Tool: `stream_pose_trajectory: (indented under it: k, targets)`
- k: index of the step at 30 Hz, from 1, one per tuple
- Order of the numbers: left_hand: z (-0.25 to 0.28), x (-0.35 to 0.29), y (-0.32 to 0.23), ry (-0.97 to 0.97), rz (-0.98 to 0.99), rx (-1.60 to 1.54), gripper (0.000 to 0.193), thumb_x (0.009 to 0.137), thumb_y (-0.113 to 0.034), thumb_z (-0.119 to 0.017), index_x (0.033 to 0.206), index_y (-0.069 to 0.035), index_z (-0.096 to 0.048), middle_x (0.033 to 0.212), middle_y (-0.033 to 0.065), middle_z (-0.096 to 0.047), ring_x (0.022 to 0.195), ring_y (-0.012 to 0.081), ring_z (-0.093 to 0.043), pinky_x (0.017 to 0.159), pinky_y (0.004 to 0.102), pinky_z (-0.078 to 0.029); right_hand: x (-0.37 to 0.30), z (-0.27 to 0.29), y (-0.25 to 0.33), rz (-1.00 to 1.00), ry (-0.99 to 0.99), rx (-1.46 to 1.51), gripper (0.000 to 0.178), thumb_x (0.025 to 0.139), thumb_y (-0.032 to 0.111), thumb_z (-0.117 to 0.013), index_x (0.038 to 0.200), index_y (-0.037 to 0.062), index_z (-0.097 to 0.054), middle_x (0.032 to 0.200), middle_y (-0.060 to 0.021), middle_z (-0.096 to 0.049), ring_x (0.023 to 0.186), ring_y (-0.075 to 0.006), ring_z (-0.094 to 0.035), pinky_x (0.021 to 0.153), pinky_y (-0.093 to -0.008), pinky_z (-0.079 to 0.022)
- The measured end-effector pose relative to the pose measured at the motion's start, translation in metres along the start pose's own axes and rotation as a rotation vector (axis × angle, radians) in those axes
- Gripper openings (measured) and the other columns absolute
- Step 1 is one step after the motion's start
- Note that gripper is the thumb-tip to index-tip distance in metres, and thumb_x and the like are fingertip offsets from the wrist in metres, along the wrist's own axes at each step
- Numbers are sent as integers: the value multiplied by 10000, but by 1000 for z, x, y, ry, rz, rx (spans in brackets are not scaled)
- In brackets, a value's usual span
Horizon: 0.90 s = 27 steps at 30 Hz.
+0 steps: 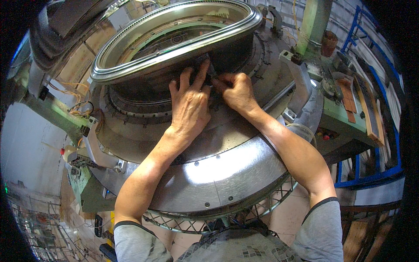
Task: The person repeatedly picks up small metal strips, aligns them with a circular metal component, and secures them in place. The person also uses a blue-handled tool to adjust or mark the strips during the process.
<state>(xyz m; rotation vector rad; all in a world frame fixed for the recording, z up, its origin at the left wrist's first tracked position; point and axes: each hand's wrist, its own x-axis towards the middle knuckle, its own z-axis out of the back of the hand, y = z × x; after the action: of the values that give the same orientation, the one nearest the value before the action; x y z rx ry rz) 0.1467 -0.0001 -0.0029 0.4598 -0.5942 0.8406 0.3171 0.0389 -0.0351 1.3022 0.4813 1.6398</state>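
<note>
A large metal ring (150, 60) with a shiny grooved rim and a dark outer wall stands on a wide round machine bed (244, 153). My left hand (190, 102) lies against the dark wall, its fingers stretched and spread. Its foremost fingertip touches a small dark flat piece (203, 58) below the rim. Just right of it, my right hand (238, 91) is closed in a pinch close to the wall. A thin dark edge (212, 70) shows near its fingertips, but what the pinch holds is too small and dark to name.
Metal brackets (289, 115) stand around the bed's edge, with a green machine frame (345, 115) to the right. Orange cables (77, 102) hang at the left. Blue racking (371, 172) stands at the far right. A lattice ring (174, 225) runs below the bed's front edge.
</note>
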Motion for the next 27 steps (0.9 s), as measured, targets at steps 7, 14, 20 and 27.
stream_pose_trajectory:
  k: [7,14,20,27]
  targets:
    - [1,-1,1,20,-2,0,334,621,-44,-712,952,-21,-750,1598,106,-370,1315,395,-408,954,551,-384,-2,2,-1,7,18,-76,212,882,182,-730,936,-21,-756,774,-182,-738,701,-102,-634,660,-334,-517]
    - [1,1,2,17,-12,18,356,606,-54,-723,960,-26,-754,1600,109,-365,1304,395,-418,950,551,-390,-1,1,0,1,12,-50,221,877,192,-731,933,-21,-758,766,-175,-738,697,-100,-631,647,-337,-515]
    - [1,1,2,15,-21,28,375,593,-61,-738,966,-34,-757,1603,103,-364,1295,386,-424,960,536,-381,0,2,-1,-3,11,-78,220,880,187,-724,933,-24,-756,772,-175,-740,686,-125,-651,655,-338,-522]
    - [1,2,2,34,-15,26,379,594,-59,-736,973,-41,-755,1605,97,-365,1303,374,-412,940,518,-375,0,1,0,2,9,-62,233,880,199,-727,940,-24,-757,776,-184,-737,700,-143,-670,667,-343,-529]
